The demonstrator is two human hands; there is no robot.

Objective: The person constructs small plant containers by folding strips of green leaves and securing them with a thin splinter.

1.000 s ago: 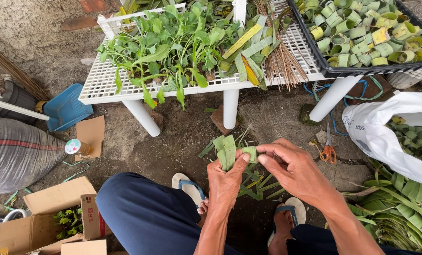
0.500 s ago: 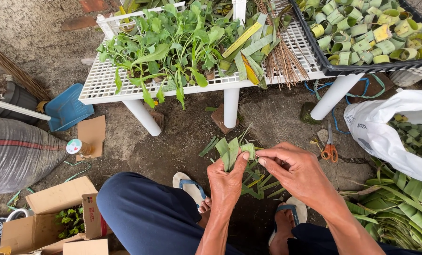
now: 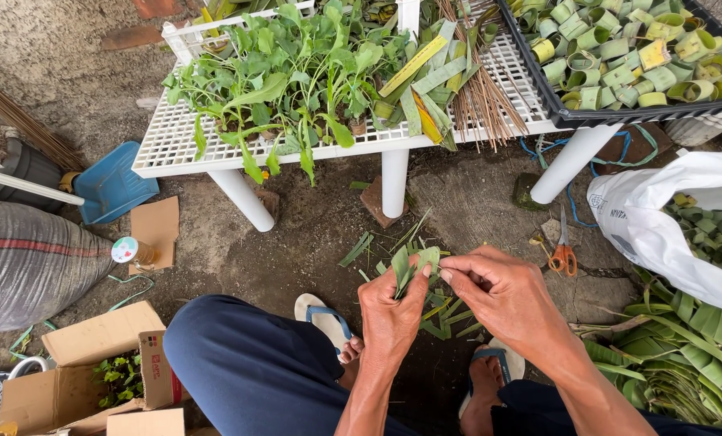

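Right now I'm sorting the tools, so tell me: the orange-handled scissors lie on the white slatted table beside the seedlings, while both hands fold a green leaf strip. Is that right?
Not quite. The orange-handled scissors lie on the ground, below the white slatted table, not on it beside the seedlings. The head view shows this. The rest holds: the left hand and right hand fold a green leaf strip.

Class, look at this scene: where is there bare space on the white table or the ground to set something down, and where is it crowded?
Free: the white table's left end beside the seedlings; bare ground between the table legs, from the cardboard piece to the scissors. Crowded: the black tray of leaf cups, the leaf scraps under both hands.
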